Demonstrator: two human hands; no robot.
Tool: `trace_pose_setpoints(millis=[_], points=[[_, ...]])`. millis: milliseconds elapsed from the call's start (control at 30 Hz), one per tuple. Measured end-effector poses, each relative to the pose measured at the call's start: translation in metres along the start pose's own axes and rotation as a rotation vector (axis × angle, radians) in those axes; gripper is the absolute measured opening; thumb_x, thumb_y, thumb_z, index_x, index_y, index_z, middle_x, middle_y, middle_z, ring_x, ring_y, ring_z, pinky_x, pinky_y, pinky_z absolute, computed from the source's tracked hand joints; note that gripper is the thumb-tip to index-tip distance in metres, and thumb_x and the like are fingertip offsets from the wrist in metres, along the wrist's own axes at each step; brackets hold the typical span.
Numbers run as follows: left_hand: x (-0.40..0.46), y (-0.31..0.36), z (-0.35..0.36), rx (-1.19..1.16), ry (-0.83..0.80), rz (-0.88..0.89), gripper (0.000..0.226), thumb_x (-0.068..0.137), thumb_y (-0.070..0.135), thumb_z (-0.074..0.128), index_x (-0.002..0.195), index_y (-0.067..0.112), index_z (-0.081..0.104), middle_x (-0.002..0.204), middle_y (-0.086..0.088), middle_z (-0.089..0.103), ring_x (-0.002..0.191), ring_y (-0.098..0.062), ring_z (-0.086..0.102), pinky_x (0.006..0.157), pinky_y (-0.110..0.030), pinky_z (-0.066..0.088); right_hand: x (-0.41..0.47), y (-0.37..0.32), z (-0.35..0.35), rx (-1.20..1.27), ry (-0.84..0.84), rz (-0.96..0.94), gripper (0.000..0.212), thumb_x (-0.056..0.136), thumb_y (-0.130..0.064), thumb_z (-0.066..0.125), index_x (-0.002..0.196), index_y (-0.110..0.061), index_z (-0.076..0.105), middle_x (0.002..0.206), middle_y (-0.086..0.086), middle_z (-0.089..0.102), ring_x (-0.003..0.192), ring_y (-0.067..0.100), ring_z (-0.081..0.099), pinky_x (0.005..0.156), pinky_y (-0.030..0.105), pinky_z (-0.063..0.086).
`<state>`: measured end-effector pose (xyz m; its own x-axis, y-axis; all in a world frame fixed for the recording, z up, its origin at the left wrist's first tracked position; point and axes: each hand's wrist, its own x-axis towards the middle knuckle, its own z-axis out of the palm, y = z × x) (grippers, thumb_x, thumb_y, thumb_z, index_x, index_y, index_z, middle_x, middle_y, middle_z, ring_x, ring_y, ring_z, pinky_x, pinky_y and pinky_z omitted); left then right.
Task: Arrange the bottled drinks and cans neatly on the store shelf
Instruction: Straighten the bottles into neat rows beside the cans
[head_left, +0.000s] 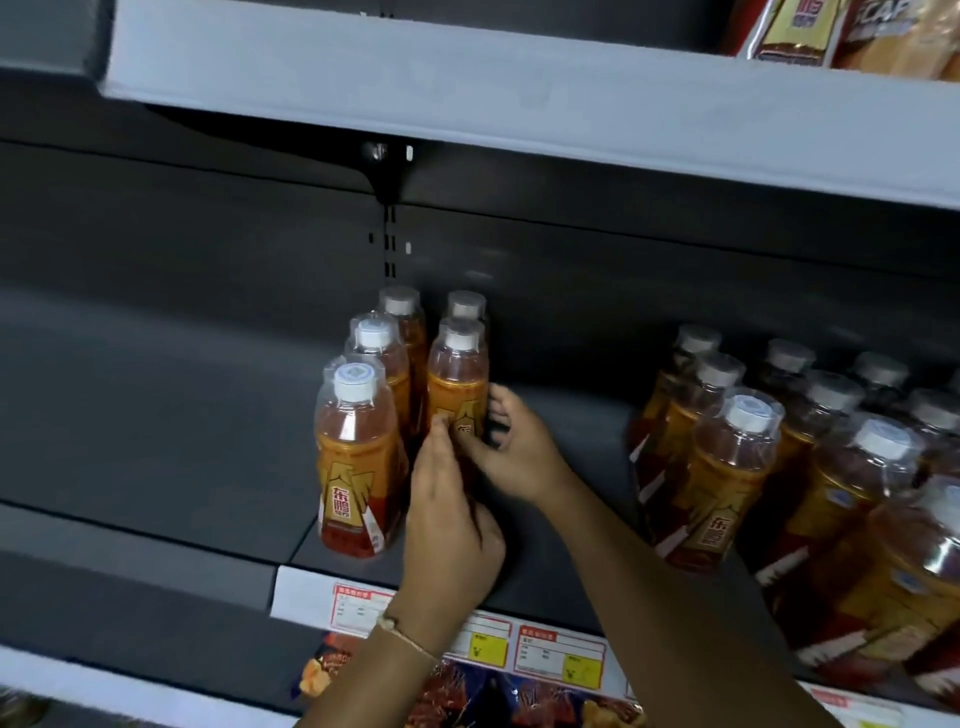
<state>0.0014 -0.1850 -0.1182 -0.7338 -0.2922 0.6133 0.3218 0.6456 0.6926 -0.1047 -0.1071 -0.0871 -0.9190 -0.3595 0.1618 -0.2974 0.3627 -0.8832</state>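
Hands: my left hand (451, 525) and right hand (511, 447) both gripped the front-right bottle (457, 384), beside the front-left bottle (358, 462).

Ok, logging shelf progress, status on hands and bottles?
Both hands, left hand and right hand, gripping the front-right bottle of the middle cluster. Front-left bottle alongside. Nothing blocking.

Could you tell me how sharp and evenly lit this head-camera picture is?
Head view: the front orange-labelled plastic bottle is fairly sharp; the left hand and right hand are softly blurred; the grey metal shelf lies in dim shadow; wide-angle distortion bows the pale upper shelf edge.
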Motion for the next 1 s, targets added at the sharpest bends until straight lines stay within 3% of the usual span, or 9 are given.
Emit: trace_pose_setpoints(millis=[100,233,400,533,633,733,800,900,1000], points=[[0.001,0.0,0.001,-0.018,0.024,0.003,0.094,0.072,-0.016,0.052,0.15,0.009,0.006,0.153,-0.001,0.015,0.144,-0.006,0.01,0.118,-0.014,0.006,0.011,0.004,0.008,0.056,-0.05,0.006,0.042,0.063,-0.049,0.078,0.099,-0.059,0.06,0.104,-0.018,0.073,0.102,0.003,0.068,0.094,0.035,0.055],[0.0,-0.003,0.003,-0.037,0.043,0.006,0.095,0.07,-0.018,0.051,0.151,0.004,0.007,0.156,-0.005,0.013,0.147,-0.012,0.008,0.12,-0.019,0.005,0.013,0.006,0.004,0.071,-0.062,0.022,0.052,0.062,-0.044,0.083,0.105,-0.055,0.056,0.11,-0.017,0.07,0.105,0.001,0.066,0.091,0.027,0.055],[0.0,-0.007,0.003,-0.063,0.037,0.015,0.092,0.072,-0.018,0.051,0.153,0.0,0.01,0.16,-0.01,0.014,0.15,-0.011,0.007,0.121,-0.022,0.008,-0.004,0.007,-0.004,0.029,0.025,0.005,0.051,0.079,-0.015,0.083,0.116,-0.034,0.052,0.118,-0.003,0.066,0.11,0.012,0.064,0.099,0.039,0.054],[0.001,-0.001,0.001,-0.177,0.028,0.038,0.07,0.091,0.001,0.045,0.154,0.004,0.017,0.159,-0.007,0.025,0.148,-0.007,0.019,0.119,-0.02,0.018,-0.041,0.01,-0.022,0.052,0.065,-0.014,0.051,0.078,-0.01,0.082,0.115,-0.031,0.054,0.113,-0.004,0.068,0.105,0.008,0.066,0.095,0.034,0.055],[0.002,-0.002,-0.001,-0.209,0.012,-0.011,0.047,0.1,0.022,0.038,0.146,0.012,0.041,0.145,0.001,0.047,0.134,0.0,0.041,0.112,-0.019,0.032,-0.07,0.013,-0.035,0.03,0.054,-0.012,0.051,0.079,-0.015,0.082,0.117,-0.034,0.055,0.114,-0.011,0.068,0.104,0.0,0.065,0.094,0.028,0.054],[-0.008,0.009,0.007,-0.224,-0.048,-0.058,0.036,0.1,0.032,0.036,0.117,0.018,0.065,0.111,0.005,0.069,0.105,-0.003,0.062,0.092,-0.026,0.048,-0.1,0.016,-0.051,-0.006,0.071,-0.002,0.052,0.079,-0.018,0.082,0.111,-0.046,0.052,0.116,-0.018,0.062,0.105,-0.009,0.059,0.092,0.017,0.049],[-0.018,0.022,0.015,-0.248,-0.07,-0.128,0.036,0.1,0.037,0.036,0.103,0.021,0.068,0.094,0.011,0.07,0.09,0.001,0.063,0.081,-0.022,0.049,-0.119,0.021,-0.062,-0.001,0.099,0.005,0.053,0.08,-0.018,0.082,0.113,-0.047,0.052,0.119,-0.018,0.061,0.108,-0.011,0.058,0.094,0.016,0.048],[-0.035,0.043,0.029,-0.242,-0.106,-0.195,0.033,0.103,0.037,0.037,0.101,0.025,0.069,0.09,0.011,0.071,0.087,0.006,0.062,0.073,-0.007,0.043,-0.145,0.031,-0.077,0.012,0.119,0.045,0.061,0.083,-0.022,0.08,0.134,-0.036,0.049,0.132,-0.011,0.057,0.12,0.0,0.054,0.107,0.032,0.047],[-0.049,0.068,0.042,-0.262,-0.143,-0.211,0.031,0.101,0.038,0.035,0.1,0.032,0.065,0.091,0.012,0.07,0.087,0.007,0.062,0.072,-0.004,0.041,-0.168,0.04,-0.094,-0.045,0.173,0.051,0.07,0.085,-0.03,0.077,0.146,-0.029,0.043,0.14,-0.009,0.052,0.127,0.006,0.049,0.112,0.033,0.042]])
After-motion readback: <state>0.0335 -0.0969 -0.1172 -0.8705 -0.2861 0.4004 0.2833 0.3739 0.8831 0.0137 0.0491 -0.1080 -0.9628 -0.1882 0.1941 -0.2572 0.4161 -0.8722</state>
